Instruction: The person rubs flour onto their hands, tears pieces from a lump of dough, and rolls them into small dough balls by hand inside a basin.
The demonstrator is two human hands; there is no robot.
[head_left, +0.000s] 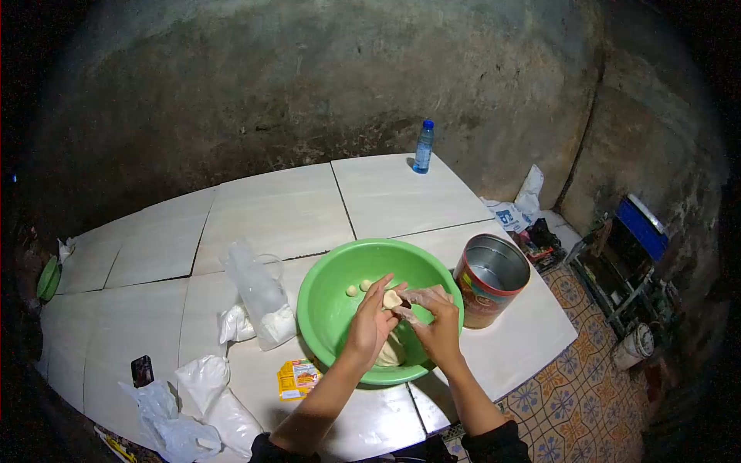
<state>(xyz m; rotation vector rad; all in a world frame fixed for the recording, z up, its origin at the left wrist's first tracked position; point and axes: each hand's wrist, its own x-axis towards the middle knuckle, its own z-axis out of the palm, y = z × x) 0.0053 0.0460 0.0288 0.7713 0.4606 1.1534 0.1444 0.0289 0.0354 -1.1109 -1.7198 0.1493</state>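
Above a green plastic bowl (316,339), my left hand (369,330) holds a small flattened piece of pale dough (392,299) against its fingers. My right hand (438,324), its fingers covered in clear plastic, is pinched close beside the dough. A small dark bit (406,305) shows at the right fingertips; its kind is unclear. Inside the bowl lie small dough balls (352,291) and a larger lump of dough (391,353), which my hands partly hide.
Right of the bowl stands an open tin (486,305). On the left are a clear plastic jug (258,293), white powder bags (224,401), a yellow sachet (297,379) and a phone (142,371). A water bottle (423,147) stands at the tiled table's (270,208) far edge.
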